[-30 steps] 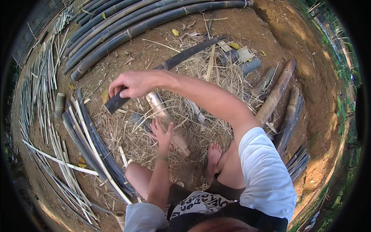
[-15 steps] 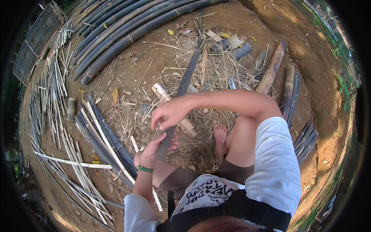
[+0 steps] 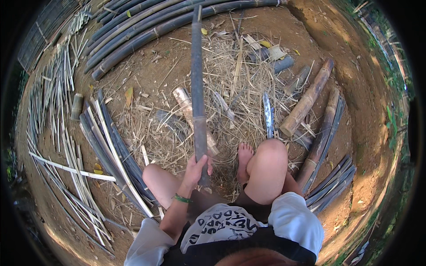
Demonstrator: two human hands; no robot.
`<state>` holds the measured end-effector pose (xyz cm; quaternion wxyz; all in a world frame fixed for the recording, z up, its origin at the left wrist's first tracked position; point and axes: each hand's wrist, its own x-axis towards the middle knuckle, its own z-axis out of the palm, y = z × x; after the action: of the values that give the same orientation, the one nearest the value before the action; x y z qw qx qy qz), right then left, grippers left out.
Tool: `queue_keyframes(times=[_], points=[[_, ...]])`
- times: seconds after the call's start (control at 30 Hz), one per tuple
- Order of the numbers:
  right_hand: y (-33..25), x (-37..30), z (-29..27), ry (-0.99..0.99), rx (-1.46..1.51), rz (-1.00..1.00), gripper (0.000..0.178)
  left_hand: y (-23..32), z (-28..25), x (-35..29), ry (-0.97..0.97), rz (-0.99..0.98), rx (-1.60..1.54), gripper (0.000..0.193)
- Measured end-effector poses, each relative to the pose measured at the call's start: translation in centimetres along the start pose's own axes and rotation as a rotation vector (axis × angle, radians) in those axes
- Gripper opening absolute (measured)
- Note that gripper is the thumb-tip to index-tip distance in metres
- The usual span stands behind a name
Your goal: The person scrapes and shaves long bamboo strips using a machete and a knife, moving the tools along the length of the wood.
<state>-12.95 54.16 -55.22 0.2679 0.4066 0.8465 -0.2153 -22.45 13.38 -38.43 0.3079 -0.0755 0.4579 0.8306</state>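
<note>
My left hand (image 3: 195,170) is closed around the lower end of a long dark split bamboo piece (image 3: 198,84). The piece points away from me, and its far end overlaps the stacked poles in view. Of my right arm, a short stretch of forearm (image 3: 291,185) shows beside my right knee; the hand itself is hidden behind the knee. Just beyond that knee, a shiny knife blade (image 3: 268,116) points away, its handle out of sight. A short, pale-topped bamboo log (image 3: 185,104) lies on the shavings, partly behind the held piece.
Long bamboo poles (image 3: 155,32) lie across the back. Pale thin strips (image 3: 57,106) cover the left side, with dark split pieces (image 3: 126,155) nearer my left knee. To the right are a thick bamboo section (image 3: 306,99) and more split lengths (image 3: 333,181). Shavings (image 3: 226,84) litter the ground.
My right hand has left the bamboo piece and gone right, out of sight behind my knee. The piece has swung to point straight away from me, with my left hand gripping its near end.
</note>
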Motion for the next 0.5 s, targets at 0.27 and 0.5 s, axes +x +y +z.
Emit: queue_keyframes(times=[0.27,0.5], points=[[-0.5,-0.6,3.8,0.085,0.036,0.021,0.049,-2.1,-4.4,4.0,0.246,0.182,-0.180,0.026],[0.1,-0.4,-2.9,0.195,-0.071,-0.095,0.050,-5.5,-5.4,3.2,0.428,0.008,-0.293,0.033]])
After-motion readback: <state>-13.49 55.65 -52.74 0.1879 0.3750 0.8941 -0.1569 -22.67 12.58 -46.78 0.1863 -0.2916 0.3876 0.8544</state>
